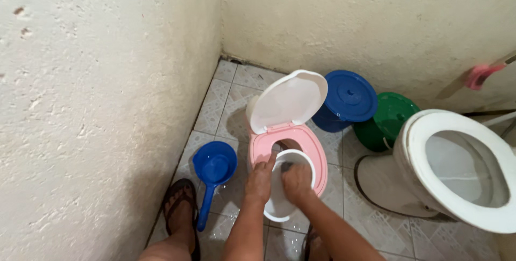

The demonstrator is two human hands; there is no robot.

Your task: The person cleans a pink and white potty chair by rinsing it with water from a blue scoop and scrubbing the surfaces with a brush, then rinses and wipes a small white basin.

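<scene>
Inside the white bowl (280, 207), the right hand (296, 181) hides a dark scrubber.

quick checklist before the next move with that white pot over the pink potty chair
1. Left hand gripping the white pot rim: ok.
2. Right hand inside the pot, something dark under its fingers: cannot tell what.
3. Pink potty chair lid raised, out of the way: ok.
4. Blue dipper on the floor within reach of the left hand: ok.
5. Tiled floor dry underfoot: cannot tell.
</scene>
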